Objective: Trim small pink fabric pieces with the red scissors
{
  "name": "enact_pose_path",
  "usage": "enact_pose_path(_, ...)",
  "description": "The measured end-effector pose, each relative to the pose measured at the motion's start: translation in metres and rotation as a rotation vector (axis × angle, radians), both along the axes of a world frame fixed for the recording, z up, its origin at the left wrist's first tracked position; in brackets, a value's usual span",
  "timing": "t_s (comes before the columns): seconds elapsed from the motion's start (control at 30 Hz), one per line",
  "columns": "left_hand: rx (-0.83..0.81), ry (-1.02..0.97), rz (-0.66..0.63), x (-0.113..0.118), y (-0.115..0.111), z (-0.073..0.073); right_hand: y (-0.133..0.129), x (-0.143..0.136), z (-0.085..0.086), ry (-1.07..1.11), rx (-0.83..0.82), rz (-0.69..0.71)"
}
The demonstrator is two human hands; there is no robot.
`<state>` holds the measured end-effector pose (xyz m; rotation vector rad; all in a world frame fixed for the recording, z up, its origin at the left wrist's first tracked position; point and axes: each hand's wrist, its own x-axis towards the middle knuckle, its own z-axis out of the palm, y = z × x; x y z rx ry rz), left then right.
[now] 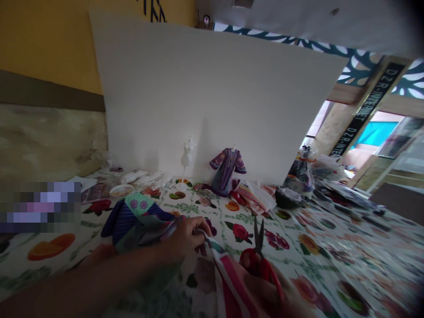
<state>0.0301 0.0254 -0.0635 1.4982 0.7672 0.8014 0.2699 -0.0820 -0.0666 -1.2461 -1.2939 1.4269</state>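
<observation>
My left hand (188, 236) pinches the edge of a red and white striped cloth (227, 269), which runs down toward the front of the table. Beside and partly under that hand lies a bunched cloth (135, 216) in dark blue and mint green with purple flower shapes; I cannot tell whether the two cloths are joined. Red-handled scissors (258, 240) are held in my right hand (265, 287), blades pointing away from me and slightly apart. The striped cloth passes close by the right hand, whose lower part is dim and blurred.
Behind stand a small white mannequin (188, 154) and another wearing a purple robe (228, 172). A folded patterned cloth (253, 196), a dark bowl (287, 197) and plastic bags (303, 174) sit to the right. A white panel (212, 92) rises behind the flowered tablecloth (212, 207).
</observation>
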Motion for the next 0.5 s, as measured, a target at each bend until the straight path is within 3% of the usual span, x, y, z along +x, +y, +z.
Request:
enact_pose_path(0.23, -0.009, -0.183, 0.154, -0.003, 0.009, 0.008, -0.003, 0.001, -0.002, -0.177, 0.078, 0.031)
enact_pose_path(0.5, -0.143, -0.336, 0.169, -0.005, 0.009, 0.01, 0.006, 0.003, -0.013, -0.233, 0.158, -0.02)
